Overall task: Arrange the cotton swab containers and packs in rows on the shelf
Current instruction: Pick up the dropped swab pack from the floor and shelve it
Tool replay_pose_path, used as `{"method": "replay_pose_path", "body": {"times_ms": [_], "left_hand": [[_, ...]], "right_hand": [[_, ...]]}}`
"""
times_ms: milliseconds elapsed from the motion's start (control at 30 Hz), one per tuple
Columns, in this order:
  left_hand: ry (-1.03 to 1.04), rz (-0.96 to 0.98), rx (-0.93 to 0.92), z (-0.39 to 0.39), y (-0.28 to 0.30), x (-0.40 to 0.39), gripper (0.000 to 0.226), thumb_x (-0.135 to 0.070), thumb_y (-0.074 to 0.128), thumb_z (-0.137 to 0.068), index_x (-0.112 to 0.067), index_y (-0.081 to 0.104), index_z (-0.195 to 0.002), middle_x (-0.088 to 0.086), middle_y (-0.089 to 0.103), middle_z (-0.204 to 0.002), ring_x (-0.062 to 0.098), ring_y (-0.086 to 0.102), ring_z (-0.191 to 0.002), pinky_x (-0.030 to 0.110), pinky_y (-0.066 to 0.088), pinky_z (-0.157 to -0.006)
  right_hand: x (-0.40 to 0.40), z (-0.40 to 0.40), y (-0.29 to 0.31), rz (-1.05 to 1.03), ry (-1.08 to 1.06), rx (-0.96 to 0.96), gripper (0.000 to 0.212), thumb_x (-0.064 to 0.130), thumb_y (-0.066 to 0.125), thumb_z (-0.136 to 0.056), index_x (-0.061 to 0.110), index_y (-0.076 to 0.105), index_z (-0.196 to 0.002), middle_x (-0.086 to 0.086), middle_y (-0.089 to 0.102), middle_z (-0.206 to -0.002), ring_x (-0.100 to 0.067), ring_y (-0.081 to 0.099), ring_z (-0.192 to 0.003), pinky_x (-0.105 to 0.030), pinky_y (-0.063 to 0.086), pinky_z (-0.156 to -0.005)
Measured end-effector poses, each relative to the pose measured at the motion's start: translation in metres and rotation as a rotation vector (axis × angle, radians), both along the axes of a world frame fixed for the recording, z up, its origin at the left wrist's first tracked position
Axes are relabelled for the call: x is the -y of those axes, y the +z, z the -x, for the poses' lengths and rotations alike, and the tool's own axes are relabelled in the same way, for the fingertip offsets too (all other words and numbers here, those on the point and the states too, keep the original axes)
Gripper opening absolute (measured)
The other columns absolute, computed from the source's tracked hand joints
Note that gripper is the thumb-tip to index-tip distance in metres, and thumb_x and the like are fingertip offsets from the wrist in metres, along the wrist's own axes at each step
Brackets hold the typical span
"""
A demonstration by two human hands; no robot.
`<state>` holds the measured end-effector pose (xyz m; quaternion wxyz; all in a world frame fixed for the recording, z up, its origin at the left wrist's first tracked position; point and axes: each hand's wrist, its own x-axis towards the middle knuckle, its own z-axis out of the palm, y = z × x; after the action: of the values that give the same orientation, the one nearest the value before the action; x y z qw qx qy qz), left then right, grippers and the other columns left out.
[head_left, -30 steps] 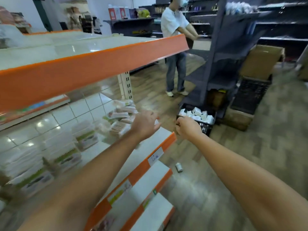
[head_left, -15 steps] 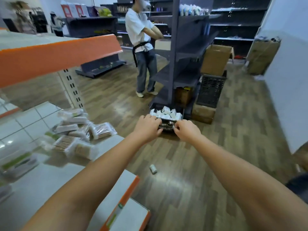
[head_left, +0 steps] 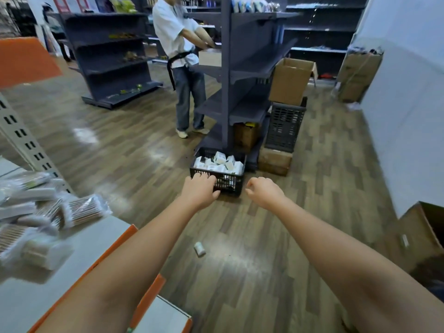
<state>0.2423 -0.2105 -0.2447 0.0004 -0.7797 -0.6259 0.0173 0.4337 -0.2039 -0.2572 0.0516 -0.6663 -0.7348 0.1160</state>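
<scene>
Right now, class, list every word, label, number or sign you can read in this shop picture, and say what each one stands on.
None can be read.
Clear plastic cotton swab packs on the white orange-edged shelf: printing blurred.
White boxes in the black plastic crate: markings too small.
Red-and-white signs at top left: lettering blurred.
Small white container on the wooden floor: no legible label.

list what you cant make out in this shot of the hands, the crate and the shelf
Head view only:
- Cotton swab packs: labels lost to motion blur.
- Black crate: near wall partly behind the left hand.
- Right hand: seen from behind; curled fingers hide any contents.
- Small container on floor: too small to identify.
</scene>
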Motion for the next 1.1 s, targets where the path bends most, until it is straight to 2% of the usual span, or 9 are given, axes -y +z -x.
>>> {"method": "replay_pose_path", "body": {"times_ms": [367,533,733,1100], "left_hand": [[0.006,0.101,0.012,-0.007,-0.039,-0.085,0.04,-0.044,0.043,-0.093,-0.02,0.05,-0.125,0.004,0.054,-0.129,0.027,0.046,-0.121,0.04,0.037,-0.095],[0.015,0.117,0.011,0.009,-0.047,-0.136,0.041,-0.043,0.043,-0.094,-0.019,0.05,-0.126,0.005,0.054,-0.13,0.027,0.047,-0.121,0.04,0.038,-0.095],[0.069,0.168,0.003,0.031,-0.065,-0.183,0.038,-0.04,0.042,-0.094,-0.017,0.049,-0.124,0.007,0.053,-0.13,0.027,0.046,-0.122,0.041,0.036,-0.096],[0.182,0.261,0.021,0.05,-0.112,-0.236,0.043,-0.039,0.04,-0.095,-0.017,0.045,-0.132,0.008,0.049,-0.135,0.027,0.043,-0.125,0.038,0.036,-0.097]], "right_hand": [[-0.084,0.009,-0.038,0.116,-0.017,-0.043,0.035,0.038,0.044,-0.094,0.017,0.056,-0.12,-0.011,0.058,-0.124,-0.03,0.051,-0.116,-0.038,0.045,-0.092],[-0.132,0.024,-0.042,0.138,-0.034,-0.041,0.037,0.035,0.043,-0.095,0.017,0.053,-0.126,-0.01,0.056,-0.127,-0.029,0.05,-0.118,-0.038,0.045,-0.095],[-0.181,0.048,-0.055,0.165,0.022,-0.026,0.038,0.036,0.042,-0.096,0.017,0.051,-0.128,-0.008,0.052,-0.128,-0.027,0.046,-0.12,-0.04,0.042,-0.098],[-0.251,0.073,-0.106,0.286,0.149,0.013,0.041,0.034,0.039,-0.096,0.014,0.046,-0.132,-0.009,0.047,-0.131,-0.027,0.042,-0.122,-0.04,0.039,-0.099]]}}
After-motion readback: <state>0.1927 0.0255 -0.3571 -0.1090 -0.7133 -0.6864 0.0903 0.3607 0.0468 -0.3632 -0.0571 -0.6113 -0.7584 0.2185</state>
